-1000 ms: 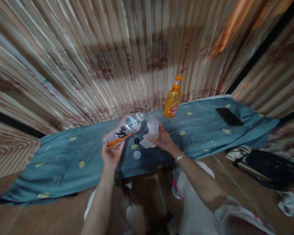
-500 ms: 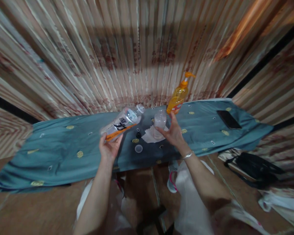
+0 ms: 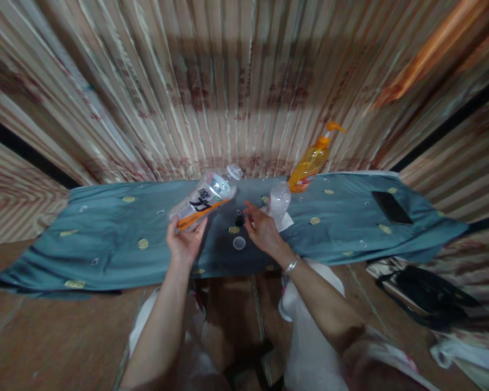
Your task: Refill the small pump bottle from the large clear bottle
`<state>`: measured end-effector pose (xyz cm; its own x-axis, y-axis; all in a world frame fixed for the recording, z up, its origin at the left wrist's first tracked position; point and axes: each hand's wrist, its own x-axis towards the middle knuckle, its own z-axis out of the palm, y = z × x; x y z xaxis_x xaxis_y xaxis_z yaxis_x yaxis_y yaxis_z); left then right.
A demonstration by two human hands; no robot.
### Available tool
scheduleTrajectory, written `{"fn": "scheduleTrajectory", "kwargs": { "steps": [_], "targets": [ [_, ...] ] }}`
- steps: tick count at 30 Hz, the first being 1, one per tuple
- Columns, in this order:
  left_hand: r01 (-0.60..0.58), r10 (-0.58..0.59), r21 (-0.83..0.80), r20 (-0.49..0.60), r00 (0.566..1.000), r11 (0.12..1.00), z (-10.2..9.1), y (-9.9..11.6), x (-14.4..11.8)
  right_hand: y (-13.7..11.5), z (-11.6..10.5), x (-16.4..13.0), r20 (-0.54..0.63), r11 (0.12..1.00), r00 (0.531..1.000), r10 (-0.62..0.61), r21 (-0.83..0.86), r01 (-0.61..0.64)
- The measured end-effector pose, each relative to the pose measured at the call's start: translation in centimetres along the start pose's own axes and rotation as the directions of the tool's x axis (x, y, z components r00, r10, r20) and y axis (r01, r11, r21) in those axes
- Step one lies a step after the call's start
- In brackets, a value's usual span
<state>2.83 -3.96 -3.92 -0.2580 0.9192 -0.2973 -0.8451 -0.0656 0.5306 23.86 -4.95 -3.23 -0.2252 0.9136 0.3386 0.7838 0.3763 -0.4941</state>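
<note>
My left hand [image 3: 186, 239] is closed around the lower part of a clear plastic drink bottle [image 3: 204, 200] with a white and orange label. The bottle tilts, its neck up to the right and its mouth uncovered. My right hand [image 3: 264, 231] holds nothing, its fingers apart, just right of a small black cap [image 3: 239, 220]. Close to that cap lies a round translucent lid [image 3: 239, 243]. Behind my right hand a small clear bottle [image 3: 280, 198] stands on a white tissue [image 3: 286, 221], both partly hidden by the hand.
A yellow pump bottle [image 3: 309, 165] with an orange pump stands behind the small bottle. At the right lies a black phone [image 3: 391, 207] on the teal cloth [image 3: 118, 233] covering the table. A pleated curtain [image 3: 228, 81] hangs behind. A black bag [image 3: 432, 296] sits low at the right.
My right hand has moved left from beside the small clear bottle to beside the black cap. The left hand still holds the drink bottle. The view has shifted slightly.
</note>
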Motion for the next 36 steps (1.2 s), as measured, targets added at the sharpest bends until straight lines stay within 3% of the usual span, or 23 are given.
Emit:
{"fn": "scheduleTrajectory", "kwargs": {
  "steps": [3, 10, 14, 20, 26, 30, 33, 36],
  "targets": [
    [0.024, -0.025, -0.008, -0.022, 0.999, 1.000, -0.2, -0.1, 0.1, 0.6, 1.2, 1.6, 0.112, 0.997, 0.992, 0.062, -0.058, -0.056],
    [0.078, -0.078, -0.010, -0.055, 0.995, 0.997, -0.7, -0.1, 0.0, 0.5, 2.4, 2.6, 0.179, 0.965, 0.980, 0.087, -0.259, -0.038],
    [0.084, -0.084, -0.011, -0.071, 0.994, 0.996, -1.0, 0.2, -0.3, 0.8, 3.6, 2.5, 0.237, 0.958, 0.966, 0.107, -0.284, -0.036],
    [0.090, -0.091, -0.010, -0.085, 0.992, 0.996, -1.8, 0.8, -0.3, 1.2, 4.7, 2.8, 0.226, 0.982, 0.966, 0.124, -0.170, -0.086],
    [0.087, -0.086, 0.006, -0.084, 0.993, 0.996, -2.8, 1.7, -0.2, 2.4, 3.9, 3.5, 0.028, 0.970, 0.983, 0.179, 0.164, -0.181],
    [0.074, -0.071, 0.030, -0.097, 0.993, 0.997, -3.3, 2.3, -0.1, 3.5, 3.4, 4.1, -0.055, 0.829, 0.967, 0.250, 0.528, -0.185],
    [0.062, -0.056, 0.057, -0.112, 0.992, 0.996, -3.7, 2.7, 0.0, 3.8, 3.3, 4.2, -0.060, 0.707, 0.959, 0.277, 0.689, -0.161],
    [0.058, -0.047, 0.086, -0.125, 0.991, 0.995, -4.0, 2.9, 0.1, 3.6, 3.4, 4.2, -0.029, 0.464, 0.944, 0.329, 0.875, -0.135]
  ]
}}
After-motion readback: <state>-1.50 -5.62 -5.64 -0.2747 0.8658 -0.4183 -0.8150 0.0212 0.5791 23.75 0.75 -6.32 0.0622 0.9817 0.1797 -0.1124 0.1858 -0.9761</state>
